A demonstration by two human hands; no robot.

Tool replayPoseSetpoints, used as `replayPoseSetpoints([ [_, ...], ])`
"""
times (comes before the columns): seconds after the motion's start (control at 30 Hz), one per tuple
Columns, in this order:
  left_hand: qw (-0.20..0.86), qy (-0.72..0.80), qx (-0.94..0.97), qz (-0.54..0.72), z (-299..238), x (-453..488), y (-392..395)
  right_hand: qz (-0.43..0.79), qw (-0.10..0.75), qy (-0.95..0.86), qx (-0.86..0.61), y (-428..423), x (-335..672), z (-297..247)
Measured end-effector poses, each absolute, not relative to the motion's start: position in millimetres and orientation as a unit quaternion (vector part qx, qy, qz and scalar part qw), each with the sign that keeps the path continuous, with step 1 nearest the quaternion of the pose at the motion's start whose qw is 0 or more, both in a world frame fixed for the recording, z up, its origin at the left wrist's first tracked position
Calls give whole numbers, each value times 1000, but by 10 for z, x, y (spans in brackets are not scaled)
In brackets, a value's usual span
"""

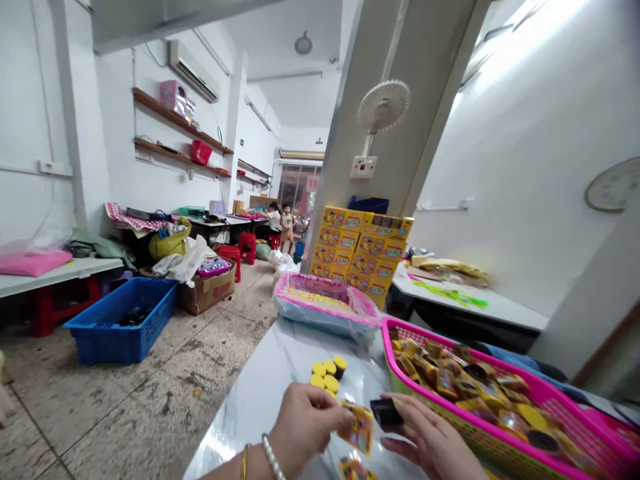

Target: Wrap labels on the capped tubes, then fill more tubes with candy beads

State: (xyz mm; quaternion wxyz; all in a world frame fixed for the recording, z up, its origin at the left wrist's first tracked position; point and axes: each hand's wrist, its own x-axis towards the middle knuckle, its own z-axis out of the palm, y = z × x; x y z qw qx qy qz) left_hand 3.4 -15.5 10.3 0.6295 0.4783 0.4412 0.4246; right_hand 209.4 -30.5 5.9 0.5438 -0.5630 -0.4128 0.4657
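Note:
My left hand pinches a small yellow printed wrapper by its edge. A black cylinder-shaped piece is between the thumb and fingers of my right hand, close to the wrapper's right side. Below, on the marbled white table, lies another printed wrapper, cut off by the bottom edge. Just beyond my left hand stands a cluster of several yellow-topped round pieces; one shows a black side. The far side of the left fingers is partly hidden.
To the right, a pink basket is heaped with yellow-wrapped pieces. A plastic-lined pink tub holds small colourful bits. Behind it rise stacked yellow boxes. A blue crate sits on the floor at left; two people are far back.

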Motion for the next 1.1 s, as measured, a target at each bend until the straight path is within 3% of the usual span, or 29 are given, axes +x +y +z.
replayPoseSetpoints([
  [0.17,578,404,500,503,220,-83,-265,551,536,-360,-529,-828,1984,124],
  [0.57,744,419,413,317,204,-92,-251,563,598,-303,-483,-969,1816,-66],
  [0.73,780,409,375,291,223,-72,-259,529,639,-346,-439,-1017,1808,-2],
  [1.1,846,324,319,280,143,-77,-223,304,565,-523,-562,-1107,1746,-14],
])
